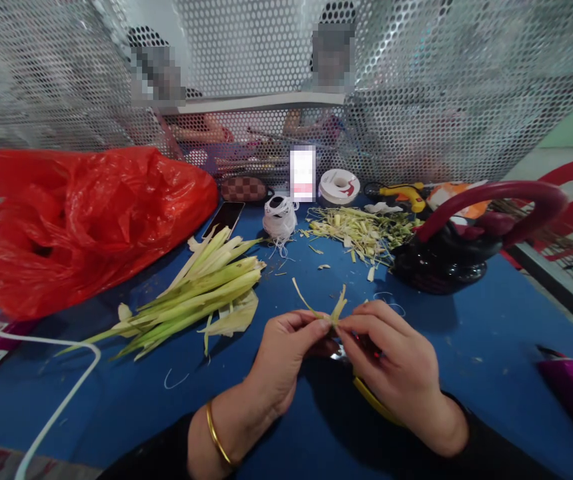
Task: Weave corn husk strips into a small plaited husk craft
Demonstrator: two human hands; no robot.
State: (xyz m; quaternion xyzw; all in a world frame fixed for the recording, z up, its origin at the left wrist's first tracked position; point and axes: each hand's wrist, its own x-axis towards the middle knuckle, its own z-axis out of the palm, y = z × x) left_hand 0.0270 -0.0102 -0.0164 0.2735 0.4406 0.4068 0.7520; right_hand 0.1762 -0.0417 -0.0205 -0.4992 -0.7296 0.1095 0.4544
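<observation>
My left hand [283, 360], with a gold bangle at the wrist, pinches a small piece of pale green husk [337, 305] between thumb and fingers. Right beside it my right hand [396, 363] is closed on the same piece, fingertips nearly touching the left ones. Thin strips stick up from between the hands. Under my right palm, partly hidden, lies something with a yellow handle [375, 400] and a shiny metal part. To the left of my hands a pile of green and cream husks [206, 287] rests on the blue table [156, 413].
A red plastic bag [81, 227] fills the left. Behind are a phone [225, 219], white string [280, 219], a ribbon spool [339, 187] and husk scraps [356, 230]. A black object with a maroon handle [441, 260] stands right. A white cable [73, 387] crosses the left edge.
</observation>
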